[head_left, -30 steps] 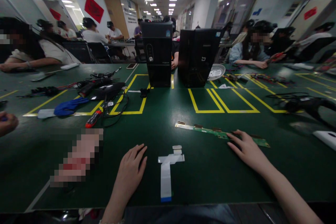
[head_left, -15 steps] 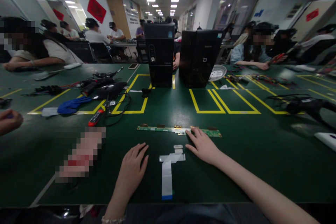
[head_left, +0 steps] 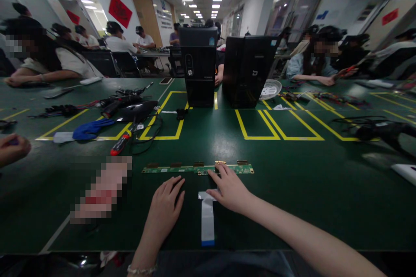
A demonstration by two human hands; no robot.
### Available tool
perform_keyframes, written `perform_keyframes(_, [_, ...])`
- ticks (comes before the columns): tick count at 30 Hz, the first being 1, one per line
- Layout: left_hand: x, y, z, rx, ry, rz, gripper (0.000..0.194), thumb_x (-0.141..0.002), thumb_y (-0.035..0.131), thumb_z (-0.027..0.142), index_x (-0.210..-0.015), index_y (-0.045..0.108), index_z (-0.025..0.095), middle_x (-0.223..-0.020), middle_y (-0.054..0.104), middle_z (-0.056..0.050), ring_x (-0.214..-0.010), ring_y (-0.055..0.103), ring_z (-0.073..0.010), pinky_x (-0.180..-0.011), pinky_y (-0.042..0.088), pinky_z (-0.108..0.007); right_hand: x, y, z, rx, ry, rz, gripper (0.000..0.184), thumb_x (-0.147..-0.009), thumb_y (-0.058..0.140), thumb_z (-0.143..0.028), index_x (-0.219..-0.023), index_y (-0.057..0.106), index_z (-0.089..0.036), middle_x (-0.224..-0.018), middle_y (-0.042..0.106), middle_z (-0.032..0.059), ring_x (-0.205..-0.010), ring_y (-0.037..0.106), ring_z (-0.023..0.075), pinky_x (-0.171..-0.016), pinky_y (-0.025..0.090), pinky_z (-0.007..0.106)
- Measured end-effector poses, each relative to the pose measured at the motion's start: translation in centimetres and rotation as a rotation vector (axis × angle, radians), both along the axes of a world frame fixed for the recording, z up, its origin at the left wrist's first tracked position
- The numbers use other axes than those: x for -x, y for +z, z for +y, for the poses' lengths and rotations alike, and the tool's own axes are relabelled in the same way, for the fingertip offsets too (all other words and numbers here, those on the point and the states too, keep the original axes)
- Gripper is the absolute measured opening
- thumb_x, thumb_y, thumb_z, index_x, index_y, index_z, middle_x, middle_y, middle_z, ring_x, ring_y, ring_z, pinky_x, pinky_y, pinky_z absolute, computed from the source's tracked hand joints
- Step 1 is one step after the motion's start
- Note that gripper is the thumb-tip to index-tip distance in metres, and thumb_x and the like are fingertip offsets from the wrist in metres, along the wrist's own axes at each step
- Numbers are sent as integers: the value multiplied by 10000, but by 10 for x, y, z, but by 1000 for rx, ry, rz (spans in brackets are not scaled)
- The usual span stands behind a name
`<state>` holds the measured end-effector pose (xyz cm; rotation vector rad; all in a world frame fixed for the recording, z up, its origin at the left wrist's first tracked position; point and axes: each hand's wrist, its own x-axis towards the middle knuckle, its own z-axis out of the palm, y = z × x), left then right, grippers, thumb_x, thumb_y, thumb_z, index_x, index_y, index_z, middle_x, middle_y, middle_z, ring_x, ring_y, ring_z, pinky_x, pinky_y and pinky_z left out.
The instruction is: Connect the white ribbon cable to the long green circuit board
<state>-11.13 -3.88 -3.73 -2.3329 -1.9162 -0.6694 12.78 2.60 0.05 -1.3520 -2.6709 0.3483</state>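
A long narrow green circuit board [head_left: 182, 168] lies flat on the green table [head_left: 292, 190] in front of me. My right hand [head_left: 229, 189] rests with its fingertips on the board's right part, fingers stretched out. Under that hand lies a white flat ribbon cable [head_left: 207, 218] with a blue end, pointing toward me. My left hand [head_left: 165, 208] lies flat and open on the table, just left of the cable and below the board, holding nothing.
Two black computer towers [head_left: 199, 67] [head_left: 248, 70] stand at mid table inside yellow floor markings. Left of them lie cables, a red-handled screwdriver [head_left: 119, 144] and a blue glove [head_left: 89, 129]. Another person's hand [head_left: 13, 149] sits at the far left. Several people sit around.
My right hand has slid the green circuit board leftward across the table, from the right side to directly in front of me above the ribbon cable. My left hand stayed put.
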Motion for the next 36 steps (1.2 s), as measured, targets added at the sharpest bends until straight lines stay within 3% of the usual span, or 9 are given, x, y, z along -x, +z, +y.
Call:
perform_keyframes(5, [-2, 3, -1, 8, 10, 4, 371, -950, 423, 280, -1270, 575, 170, -1297, 591, -117, -1211, 530, -282, -1018, 436, -496, -8, 4, 0, -35, 44, -7, 687, -925, 381, -601, -1469, 382, -180, -1530, 293, 164, -1422, 231, 322, -1133, 259, 519])
perform_keyframes(10, [-4, 6, -2, 12, 26, -6, 369, -949, 417, 286, -1256, 591, 179, -1292, 602, -108, -1205, 541, -281, -1021, 437, -500, -51, 10, 14, -137, 106, 7, 596, -958, 383, -510, -1466, 378, -198, -1534, 301, 128, -1421, 247, 292, -1133, 269, 537])
perform_keyframes(15, [-2, 5, -2, 20, 26, -13, 371, -950, 425, 303, -1260, 592, 188, -1289, 607, -105, -1204, 545, -286, -1008, 448, -508, -96, 2, 22, -111, 223, 41, 495, -978, 374, -436, -1419, 443, -221, -1521, 327, 108, -1411, 278, 258, -1135, 290, 512])
perform_keyframes(19, [-3, 6, -2, -4, 25, -21, 352, -943, 436, 286, -1242, 605, 210, -1281, 610, -99, -1205, 545, -293, -1000, 455, -519, -105, -5, 22, -110, 202, 95, 471, -984, 369, -409, -1406, 460, -221, -1506, 347, 111, -1406, 287, 252, -1126, 309, 509])
perform_keyframes(24, [-35, 17, -6, -16, -81, -61, 328, -956, 431, 248, -1231, 604, 200, -1277, 610, -91, -1206, 543, -262, -1019, 460, -481, -94, -6, 22, -106, 225, 105, 472, -982, 377, -406, -1410, 462, -223, -1504, 354, 110, -1399, 299, 241, -1137, 286, 500])
perform_keyframes(30, [-93, 27, -8, 66, -326, -97, 366, -951, 463, 217, -1310, 529, 199, -1331, 575, -92, -1245, 505, -247, -1034, 457, -456, -89, -11, 24, -65, 242, 106, 500, -970, 412, -437, -1437, 430, -257, -1515, 352, 84, -1393, 315, 226, -1136, 293, 473])
perform_keyframes(36, [-108, 24, -4, 104, -339, -80, 379, -941, 485, 223, -1319, 507, 205, -1345, 567, -102, -1246, 503, -263, -1014, 463, -475, -101, -13, 18, -63, 192, 97, 486, -975, 399, -441, -1421, 451, -258, -1502, 377, 76, -1387, 329, 223, -1134, 300, 476])
